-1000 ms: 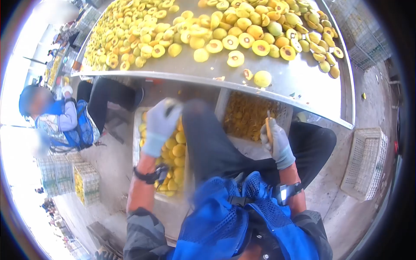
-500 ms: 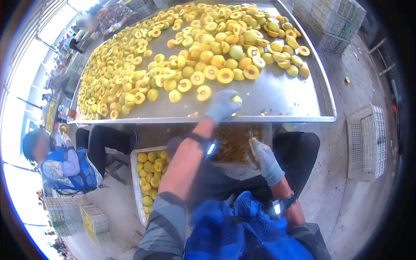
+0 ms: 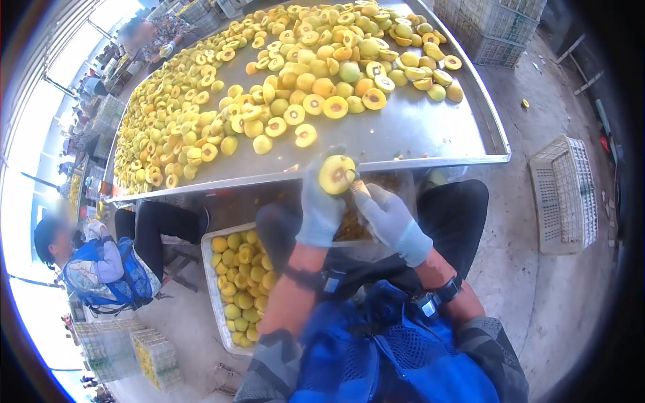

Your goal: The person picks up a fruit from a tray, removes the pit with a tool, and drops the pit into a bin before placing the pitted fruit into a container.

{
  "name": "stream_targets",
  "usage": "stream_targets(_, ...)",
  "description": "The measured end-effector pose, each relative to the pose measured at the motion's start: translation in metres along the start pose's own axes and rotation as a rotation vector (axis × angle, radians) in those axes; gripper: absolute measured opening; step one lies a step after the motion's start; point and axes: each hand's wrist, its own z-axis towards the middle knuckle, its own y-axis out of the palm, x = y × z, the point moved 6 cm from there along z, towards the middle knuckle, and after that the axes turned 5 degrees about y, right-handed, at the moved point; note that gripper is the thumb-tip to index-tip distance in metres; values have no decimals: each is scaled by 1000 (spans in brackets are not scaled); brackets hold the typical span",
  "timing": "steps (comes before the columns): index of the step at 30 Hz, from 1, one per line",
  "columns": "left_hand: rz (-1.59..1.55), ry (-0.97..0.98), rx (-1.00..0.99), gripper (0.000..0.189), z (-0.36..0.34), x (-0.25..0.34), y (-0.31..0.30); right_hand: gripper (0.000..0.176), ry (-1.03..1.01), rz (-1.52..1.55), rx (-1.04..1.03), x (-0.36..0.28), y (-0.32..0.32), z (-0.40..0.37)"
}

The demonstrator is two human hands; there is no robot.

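My gloved left hand point(image 3: 318, 211) grips a halved yellow peach point(image 3: 330, 176), cut face up with the pit area showing. In my gloved right hand point(image 3: 395, 218) is a small pitting tool point(image 3: 360, 187) with a light handle. Its thin curved metal end touches the peach's cut face near the middle. Both hands are just in front of the near rim of a steel table point(image 3: 437, 131). Many peach halves point(image 3: 312, 80) lie heaped on that table. Beneath my hands, a bin of brown scraps point(image 3: 351, 227) is partly hidden.
A white crate point(image 3: 210, 275) of peaches stands on the floor left of my legs. An upturned-looking pale crate point(image 3: 564, 195) is at right, with stacked crates point(image 3: 494, 30) behind. A co-worker point(image 3: 101, 262) sits at left; another person point(image 3: 151, 40) is across the table.
My left hand has drawn back from the table top with a peach half. My right hand has risen, bringing the tool to the fruit. The view has shifted slightly.
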Motion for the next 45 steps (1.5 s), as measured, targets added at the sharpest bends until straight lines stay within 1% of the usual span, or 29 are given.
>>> stream_targets(2,85,22,30,39,-6,11,2,32,-168,-84,88,3,2,3)
stream_targets(4,-227,-124,54,36,-9,5,1,27,-281,-218,161,-7,5,-4)
stream_targets(5,-581,-281,63,35,-12,-4,2,24,-335,-284,197,-11,7,-9)
stream_targets(7,-578,-250,70,33,-12,-7,-1,22,-356,-279,243,-13,8,-13)
stream_targets(8,-219,-69,74,32,-13,0,-4,22,-365,-275,262,-14,9,-14)
stream_targets(10,261,185,82,31,-19,9,-9,26,-403,-249,295,-33,8,-22)
stream_targets(11,381,263,83,32,-21,11,-11,29,-419,-235,315,-41,6,-24)
stream_targets(12,499,341,81,32,-22,16,-10,28,-483,-274,334,-46,5,-21)
stream_targets(14,544,459,44,34,-25,27,-5,29,-606,-349,377,-52,3,-15)
stream_targets(15,567,518,25,35,-27,32,-2,27,-585,-363,350,-56,5,-13)
stream_targets(18,519,402,17,40,-31,21,-2,23,-646,-436,375,-53,2,-9)
stream_targets(21,565,391,2,41,-38,25,1,20,-668,-397,359,-48,-1,-12)
stream_targets(24,658,417,42,42,-50,23,6,20,-656,-455,313,-44,-5,-10)
stream_targets(27,585,386,88,40,-54,20,9,19,-663,-438,297,-39,-10,-8)
stream_targets(30,615,331,72,26,-55,20,12,18,-601,-369,263,-35,-13,-7)
stream_targets(31,165,83,196,25,-54,9,6,18,-593,-374,267,-34,-14,-7)
stream_targets(33,-740,-414,413,33,-61,-17,23,17,-577,-380,272,-30,-15,-7)
stream_targets(36,-709,-568,450,50,-65,-32,26,17,-572,-358,291,-16,-14,-4)
stream_targets(39,-836,-635,429,53,-67,-28,31,16,-655,-480,327,-17,-8,-14)
stream_targets(42,-829,-456,308,55,-67,-32,22,17,-477,-152,259,-1,-17,-18)
stream_targets(44,-634,-353,210,55,-67,-35,14,19,-459,-97,282,1,-23,-18)
stream_targets(45,-478,-277,173,54,-68,-31,12,20,-447,-67,297,2,-25,-19)
